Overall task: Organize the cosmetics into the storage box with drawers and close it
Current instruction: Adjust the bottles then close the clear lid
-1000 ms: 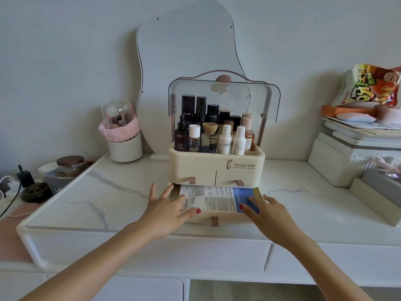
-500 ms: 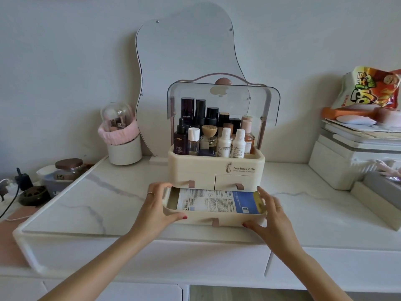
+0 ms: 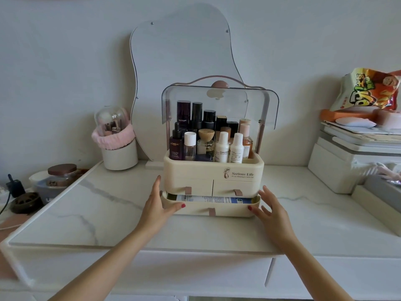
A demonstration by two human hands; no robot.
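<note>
A cream storage box (image 3: pixel 213 173) stands mid-table, its clear lid (image 3: pixel 219 101) raised over several bottles (image 3: pixel 207 135) packed in the top tray. Two small upper drawers are closed. The wide bottom drawer (image 3: pixel 230 210) sticks out a little, with a white-and-blue packet (image 3: pixel 213 200) lying flat inside. My left hand (image 3: pixel 157 206) rests at the drawer's left end, thumb on its front. My right hand (image 3: pixel 269 208) is at the right end, thumb on the front, fingers spread.
A wavy mirror (image 3: pixel 184 72) leans on the wall behind the box. A brush holder with a pink band (image 3: pixel 117 142) stands at the back left, a jar (image 3: pixel 61 175) further left. Stacked white boxes (image 3: pixel 351 161) and a snack bag (image 3: pixel 368 92) fill the right side.
Both hands went from the packet to the drawer's ends. The bottom drawer has slid most of the way back into the box, so less of the packet shows.
</note>
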